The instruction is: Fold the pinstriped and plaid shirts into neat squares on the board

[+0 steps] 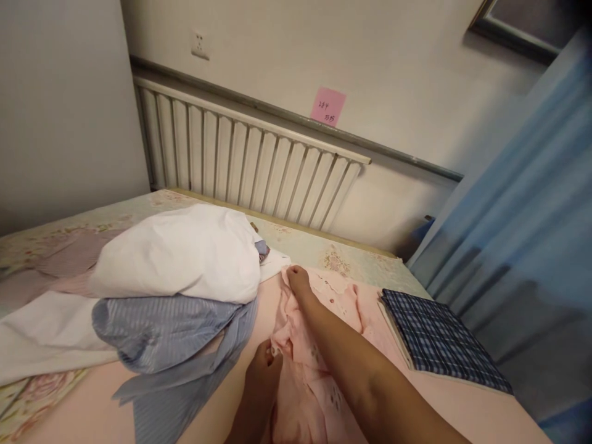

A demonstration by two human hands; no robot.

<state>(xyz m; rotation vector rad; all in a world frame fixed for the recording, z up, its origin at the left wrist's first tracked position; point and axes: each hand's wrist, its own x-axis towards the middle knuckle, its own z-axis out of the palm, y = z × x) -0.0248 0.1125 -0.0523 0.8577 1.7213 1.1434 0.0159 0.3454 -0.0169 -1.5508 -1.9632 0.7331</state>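
Observation:
A pink garment (296, 370) with small cut-out embroidery lies spread before me on a paler pink cloth. My left hand (266, 364) pinches its left edge, low and close to me. Farther off, my right hand (298, 279) is closed on the garment's upper left corner, with the arm reaching across the fabric. Creases run between the two hands. Just left of them sits a heap of clothes: a bulky white garment (185, 256) on top of a blue striped garment (171, 330).
A folded dark blue plaid cloth (444, 336) lies to the right. Behind the floral bed surface (337, 262) stands a radiator (245, 154). Blue curtains (518, 234) hang at the right. A pink paper note (328, 106) is on the wall. A mauve garment (69, 259) lies far left.

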